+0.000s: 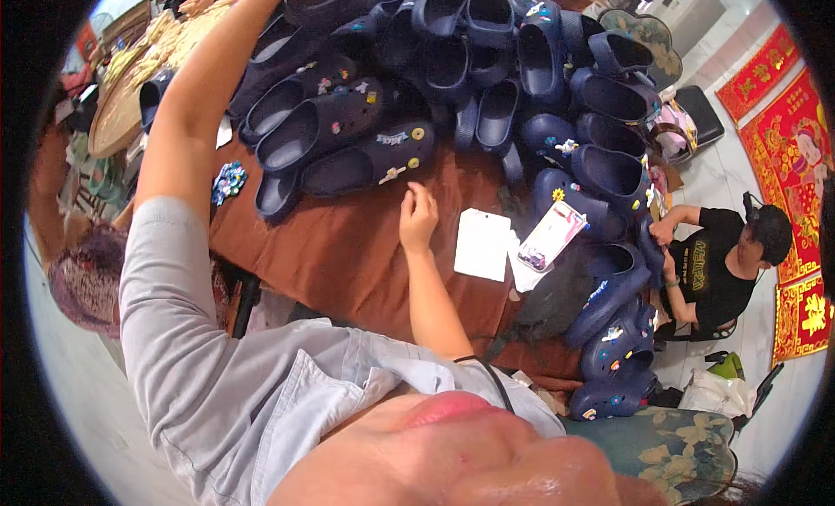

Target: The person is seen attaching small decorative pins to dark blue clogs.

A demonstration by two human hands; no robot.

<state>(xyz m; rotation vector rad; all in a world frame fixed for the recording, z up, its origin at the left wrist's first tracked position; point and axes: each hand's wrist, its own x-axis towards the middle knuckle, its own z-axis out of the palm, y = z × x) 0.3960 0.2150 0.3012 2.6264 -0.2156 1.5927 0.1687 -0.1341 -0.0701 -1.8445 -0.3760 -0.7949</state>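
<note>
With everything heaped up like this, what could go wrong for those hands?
The navy clogs are piled against each other, so disturbing one might make others slide, perhaps onto the nearby right hand. The phone lies close to clogs and could get knocked. The small blue-and-white charms sit near the brown cloth's left edge and might be brushed off.

The left forearm (204, 80) passes out of the top edge of the frame — the left hand is cut off, so anything it touches is out of sight. That edge also crops the farthest navy clogs (439, 23). Many charms (417, 134) are too small to identify — and the pale heap (165, 41), upper left, is blurred.
</note>
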